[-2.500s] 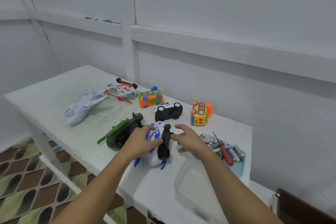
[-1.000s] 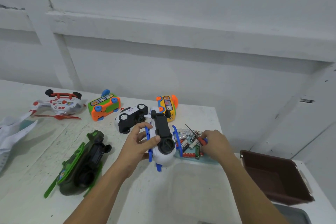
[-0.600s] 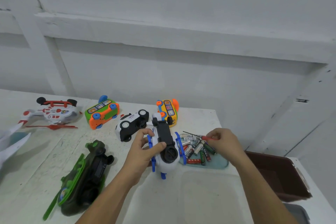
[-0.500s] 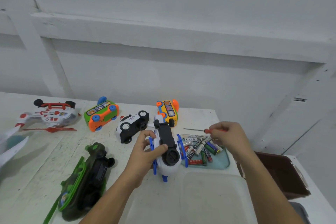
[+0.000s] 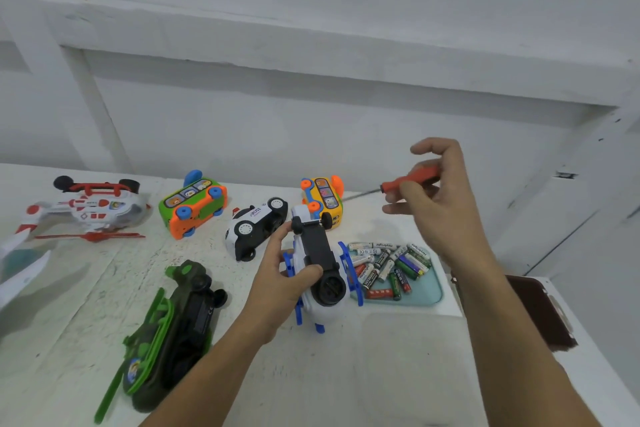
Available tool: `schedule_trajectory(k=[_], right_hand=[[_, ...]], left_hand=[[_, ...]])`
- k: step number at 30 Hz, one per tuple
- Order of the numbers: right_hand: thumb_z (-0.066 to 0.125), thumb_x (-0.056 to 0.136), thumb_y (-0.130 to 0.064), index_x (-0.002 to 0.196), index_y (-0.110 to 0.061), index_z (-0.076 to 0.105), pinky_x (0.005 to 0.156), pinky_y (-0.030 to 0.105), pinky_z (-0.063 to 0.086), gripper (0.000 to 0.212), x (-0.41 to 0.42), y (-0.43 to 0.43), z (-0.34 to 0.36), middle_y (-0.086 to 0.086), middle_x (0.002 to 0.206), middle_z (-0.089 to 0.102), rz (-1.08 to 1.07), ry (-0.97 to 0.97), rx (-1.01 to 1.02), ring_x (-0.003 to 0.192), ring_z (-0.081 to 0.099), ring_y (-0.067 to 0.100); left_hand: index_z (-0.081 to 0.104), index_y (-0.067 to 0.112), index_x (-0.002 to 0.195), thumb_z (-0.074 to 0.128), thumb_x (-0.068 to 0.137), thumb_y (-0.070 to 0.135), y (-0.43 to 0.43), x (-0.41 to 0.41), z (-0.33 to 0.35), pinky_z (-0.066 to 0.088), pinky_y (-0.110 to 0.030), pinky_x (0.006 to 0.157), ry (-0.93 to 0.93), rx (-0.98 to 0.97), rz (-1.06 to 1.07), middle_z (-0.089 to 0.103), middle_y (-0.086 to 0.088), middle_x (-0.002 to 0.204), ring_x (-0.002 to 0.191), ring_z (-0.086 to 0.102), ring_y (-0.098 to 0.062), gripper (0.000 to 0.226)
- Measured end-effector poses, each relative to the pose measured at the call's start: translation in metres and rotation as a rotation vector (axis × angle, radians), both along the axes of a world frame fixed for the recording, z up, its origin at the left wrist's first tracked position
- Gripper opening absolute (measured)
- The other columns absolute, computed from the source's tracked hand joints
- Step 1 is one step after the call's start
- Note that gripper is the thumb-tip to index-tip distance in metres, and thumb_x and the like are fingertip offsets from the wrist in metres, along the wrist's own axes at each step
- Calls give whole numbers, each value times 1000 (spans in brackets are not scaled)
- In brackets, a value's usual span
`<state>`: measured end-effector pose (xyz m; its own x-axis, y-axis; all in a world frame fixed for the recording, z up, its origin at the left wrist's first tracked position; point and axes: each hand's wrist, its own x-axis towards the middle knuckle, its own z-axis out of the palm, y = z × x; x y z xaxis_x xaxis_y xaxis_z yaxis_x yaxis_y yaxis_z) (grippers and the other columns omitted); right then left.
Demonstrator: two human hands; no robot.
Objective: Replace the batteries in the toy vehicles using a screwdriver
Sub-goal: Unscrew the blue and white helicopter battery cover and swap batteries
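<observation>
At the middle of the table (image 5: 104,288), the left hand (image 5: 277,284) grips the white-and-blue toy (image 5: 317,246), belly up, long axis running near to far. Above and right, well apart, the right hand (image 5: 440,204) pinches the screwdriver (image 5: 405,178) by its orange handle, shaft pointing left. Judgement: the tip must swing down-left onto the underside. Just right of the toy sits the battery tray (image 5: 426,293); the path between appears open.

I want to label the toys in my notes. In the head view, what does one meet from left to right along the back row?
red and white helicopter → green and orange bus → black and white police car → yellow bus → orange screwdriver in the right hand. Omitted for overlap: blue and white toy, left hand.
</observation>
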<state>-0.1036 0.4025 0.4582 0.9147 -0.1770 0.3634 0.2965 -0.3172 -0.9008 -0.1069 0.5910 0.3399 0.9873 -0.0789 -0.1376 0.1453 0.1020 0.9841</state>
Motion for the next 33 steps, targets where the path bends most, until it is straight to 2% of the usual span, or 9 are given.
schedule_trajectory(k=[3,6,7,12,18,23,26,29,33], right_hand=[[47,89,-1,101,-42,42,79,42,60,43,4,11,-6,5,88,45,-8,-43,-71,85,70,16],[56,70,-28,99,-48,41,83,49,57,39,7,17,-8,-10,77,45,-22,-52,-80,90,68,29],[56,67,-30,99,-48,41,81,51,56,41,7,16,-9,-12,75,46,-18,-57,-71,88,68,31],[53,79,-10,99,-47,44,72,50,59,43,12,20,-15,-8,83,49,91,-137,-84,83,67,33],[49,84,-12,102,-46,47,74,50,59,38,16,29,-27,-17,89,54,159,-132,-73,93,66,29],[48,92,4,107,-39,45,73,45,60,45,19,30,-34,-14,91,52,169,-149,-126,91,67,19],[48,93,3,109,-40,44,73,42,60,46,19,31,-35,-11,94,51,169,-164,-151,92,67,18],[49,91,-6,111,-42,43,73,42,60,42,20,31,-36,-14,97,50,168,-196,-216,94,64,21],[56,93,-10,115,-34,50,71,38,59,33,19,34,-37,-15,100,52,198,-262,-235,92,63,16]], left_hand=[[37,44,138,68,86,1,3,0,0,52,-13,56,12,12,3,62,7,110,72,70,0,74],[37,44,136,67,86,0,4,-1,2,50,-10,53,4,26,3,57,7,113,71,68,4,74],[37,44,136,67,86,-1,3,-2,3,49,-9,52,1,30,-2,54,11,110,70,66,6,73],[39,48,132,70,84,0,6,-2,-1,53,-14,58,23,20,4,57,3,117,84,69,-11,74],[35,50,128,70,84,0,4,-2,-1,50,-11,54,22,26,8,53,14,109,83,64,-7,74],[36,52,122,68,85,-1,3,-2,-1,48,-9,51,26,36,3,50,15,106,83,61,-6,72],[35,53,122,68,85,0,3,-1,-1,48,-9,50,32,31,7,50,16,106,84,61,-7,72],[35,52,127,68,85,0,3,-1,-3,50,-12,52,38,27,0,52,12,109,85,64,-10,74],[35,52,129,68,85,0,3,0,-5,51,-13,54,46,19,-14,55,9,113,89,66,-15,76]])
